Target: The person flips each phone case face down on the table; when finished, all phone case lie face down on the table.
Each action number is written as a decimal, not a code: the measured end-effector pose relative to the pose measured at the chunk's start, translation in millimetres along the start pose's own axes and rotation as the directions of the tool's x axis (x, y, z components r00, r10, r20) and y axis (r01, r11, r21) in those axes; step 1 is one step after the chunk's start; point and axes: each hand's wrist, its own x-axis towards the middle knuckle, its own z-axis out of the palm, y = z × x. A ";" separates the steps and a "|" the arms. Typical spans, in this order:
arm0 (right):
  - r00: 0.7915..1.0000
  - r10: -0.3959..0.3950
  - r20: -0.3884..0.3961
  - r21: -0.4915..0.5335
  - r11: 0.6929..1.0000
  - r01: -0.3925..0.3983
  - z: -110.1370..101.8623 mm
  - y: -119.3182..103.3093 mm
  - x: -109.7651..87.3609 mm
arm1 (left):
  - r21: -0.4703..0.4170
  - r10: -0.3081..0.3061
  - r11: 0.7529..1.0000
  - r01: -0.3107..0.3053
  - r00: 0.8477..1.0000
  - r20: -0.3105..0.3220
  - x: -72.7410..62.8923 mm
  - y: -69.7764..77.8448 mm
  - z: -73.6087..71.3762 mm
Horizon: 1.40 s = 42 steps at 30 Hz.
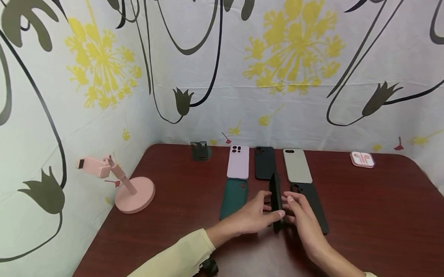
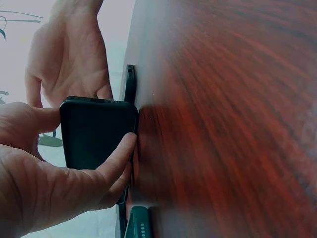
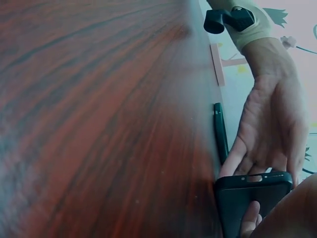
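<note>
A black phone case (image 1: pixel 275 204) stands on its long edge, close over the dark red table (image 1: pixel 195 212). My left hand (image 1: pixel 252 217) pinches it between thumb and fingers from the left. On the other side my right hand (image 1: pixel 306 227) has its relaxed fingers at the case's face; in the right wrist view a fingertip (image 3: pixel 251 215) rests on it. A slot in the short end of the case (image 3: pixel 254 178) shows in that view. Beside the right hand lies another black case (image 1: pixel 316 204), and a teal case (image 1: pixel 233 197) lies left of the held one.
Behind lie a lilac case (image 1: pixel 238 162), a dark case (image 1: pixel 265 163) and a pale grey case (image 1: pixel 297 165) in a row. A small dark stand (image 1: pixel 199 150) is at the back edge, a pink stand (image 1: pixel 135 194) at left, boxed earphones (image 1: pixel 362 159) at right.
</note>
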 end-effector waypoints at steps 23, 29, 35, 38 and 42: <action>0.994 0.034 0.100 -0.132 0.991 -0.021 4.6 10.4 10.4 | -0.338 0.069 0.937 -0.082 0.996 -0.049 -12.0 -0.6 -21.5; 0.994 0.008 0.110 -0.272 0.962 0.022 4.3 10.3 9.2 | -0.397 0.029 0.917 -0.038 0.999 -0.030 -14.5 -7.3 -27.0; 0.995 -0.003 0.097 -0.300 0.953 0.032 5.1 7.9 11.0 | -0.433 0.026 0.901 -0.035 0.999 -0.026 -16.7 -12.1 -30.5; 0.994 -0.013 0.110 -0.255 0.966 0.041 4.4 7.6 11.8 | -0.456 0.031 0.889 -0.038 0.999 -0.023 -17.4 -13.9 -32.6; 0.995 -0.030 0.100 -0.218 0.975 0.051 2.9 4.7 13.2 | -0.470 0.028 0.882 -0.040 0.999 -0.033 -16.0 -15.9 -35.6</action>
